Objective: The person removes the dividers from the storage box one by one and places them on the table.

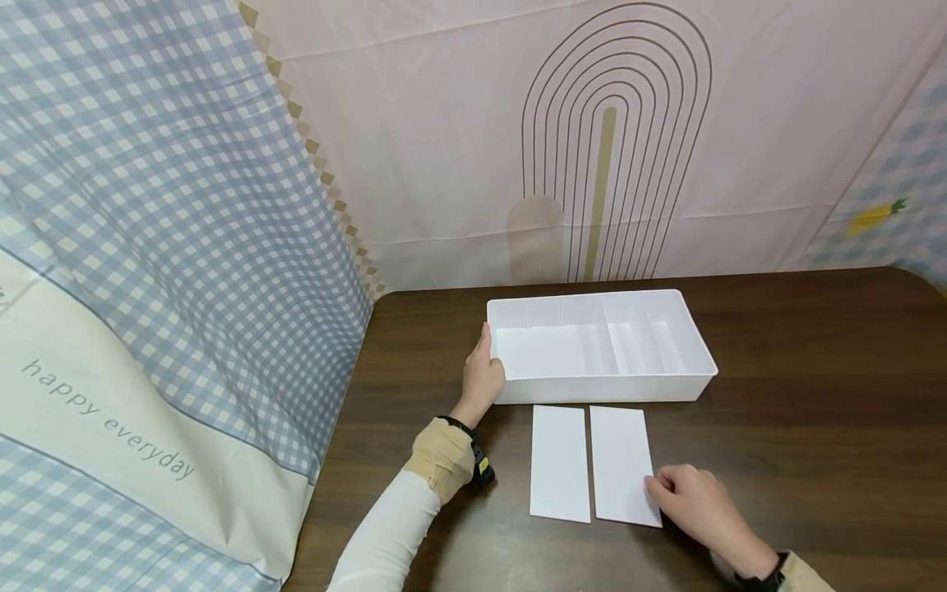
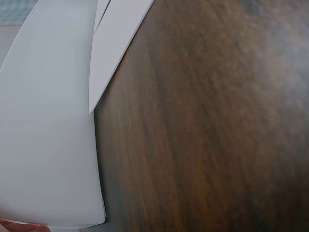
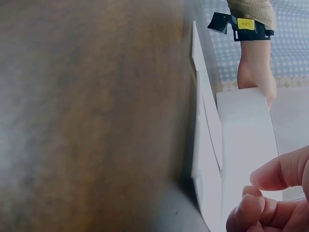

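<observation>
A long white box [image 1: 602, 388] with upright dividers stands on the table, its interior split into one wide and several narrow compartments. My left hand [image 1: 482, 380] holds the box's left end, fingers along the outer side and thumb at the front corner. Two flat white panels lie side by side in front of the box, a left panel [image 1: 560, 464] and a right panel [image 1: 623, 460]. Over the right panel's near right corner is my right hand [image 1: 695, 503], fingers loosely curled. In the right wrist view the thumb [image 3: 277, 175] is slightly apart from the fingers, with nothing visible between them.
The dark wooden table [image 1: 814, 395] extends to both sides of the box. Behind it hangs a pale curtain [image 1: 444, 123] with an arch pattern. A blue checked cloth [image 1: 185, 205] borders the left side.
</observation>
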The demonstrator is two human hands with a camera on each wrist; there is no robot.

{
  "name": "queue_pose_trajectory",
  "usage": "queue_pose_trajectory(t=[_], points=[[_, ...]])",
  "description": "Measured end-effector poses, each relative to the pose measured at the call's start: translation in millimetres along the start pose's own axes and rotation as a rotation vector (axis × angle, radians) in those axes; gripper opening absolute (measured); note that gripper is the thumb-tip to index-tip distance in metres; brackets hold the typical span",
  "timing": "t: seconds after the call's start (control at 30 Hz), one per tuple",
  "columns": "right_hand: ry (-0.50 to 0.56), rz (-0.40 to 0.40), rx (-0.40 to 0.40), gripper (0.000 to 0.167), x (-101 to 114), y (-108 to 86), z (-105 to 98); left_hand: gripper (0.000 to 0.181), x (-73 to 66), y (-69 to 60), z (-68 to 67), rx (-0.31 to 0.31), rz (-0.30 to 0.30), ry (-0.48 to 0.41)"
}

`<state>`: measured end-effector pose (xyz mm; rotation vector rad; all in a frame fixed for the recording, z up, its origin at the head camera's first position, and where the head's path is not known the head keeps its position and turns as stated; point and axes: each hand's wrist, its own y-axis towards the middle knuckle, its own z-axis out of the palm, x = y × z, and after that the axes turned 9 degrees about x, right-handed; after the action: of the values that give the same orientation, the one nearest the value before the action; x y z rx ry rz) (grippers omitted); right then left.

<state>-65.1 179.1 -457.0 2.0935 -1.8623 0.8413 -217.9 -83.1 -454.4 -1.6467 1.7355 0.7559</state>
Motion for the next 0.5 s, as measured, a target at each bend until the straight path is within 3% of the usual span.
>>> queue_pose_trajectory(t=[0.27, 0.5], points=[[0.000, -0.018, -0.070, 0.037, 4.3, 4.7, -2.1, 0.063, 0.7, 0.3, 0.5, 0.000, 0.002, -0.008], [-0.005, -0.026, -0.083, 0.036, 7.7, 8.5, -5.7, 0.063, 0.3, 0.0, 0.3, 0.000, -0.003, -0.027]])
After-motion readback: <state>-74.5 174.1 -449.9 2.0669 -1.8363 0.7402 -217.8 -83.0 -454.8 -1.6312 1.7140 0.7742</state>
